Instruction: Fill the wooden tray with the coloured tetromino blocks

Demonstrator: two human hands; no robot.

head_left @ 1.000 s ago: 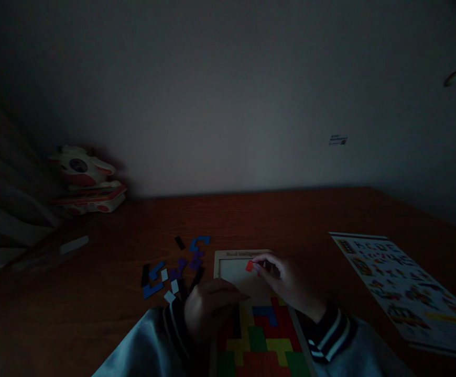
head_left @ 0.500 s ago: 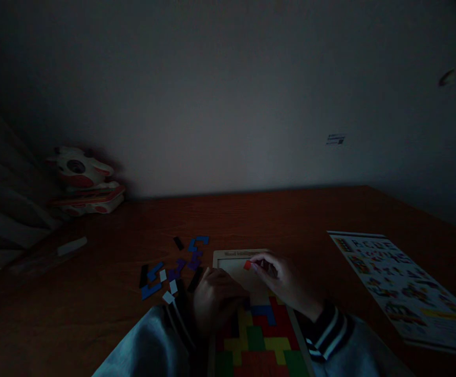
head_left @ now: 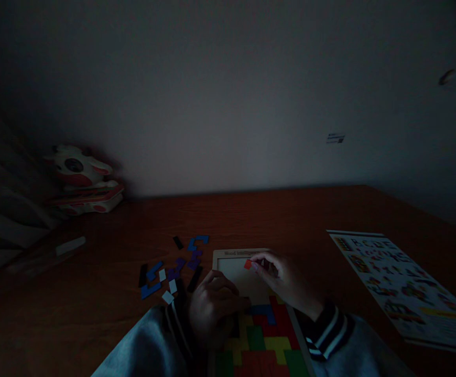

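Note:
My right hand (head_left: pixel 281 280) pinches a small orange-red piece (head_left: pixel 248 264) between thumb and fingertips, above the bare upper part of a wooden puzzle board (head_left: pixel 243 253). My left hand (head_left: pixel 216 309) is over the board's left edge, fingers bent and pointing right; its fingertips are near a dark spot beside the blue piece (head_left: pixel 265 312), and whether they hold something is too dark to tell. Red, yellow (head_left: pixel 277 344), green (head_left: pixel 256 338) and blue pieces fill the lower part of the board.
Loose blue, purple (head_left: pixel 176 268), black (head_left: pixel 178 242) and white (head_left: pixel 167 297) pieces lie left of the board. A printed sheet (head_left: pixel 404 288) is on the right. A cow-shaped toy (head_left: pixel 82 178) stands at the back left, with a pale object (head_left: pixel 71 246) in front.
My left hand has shifted slightly left and its fingers have changed pose. My right hand holds the orange-red piece in nearly the same place.

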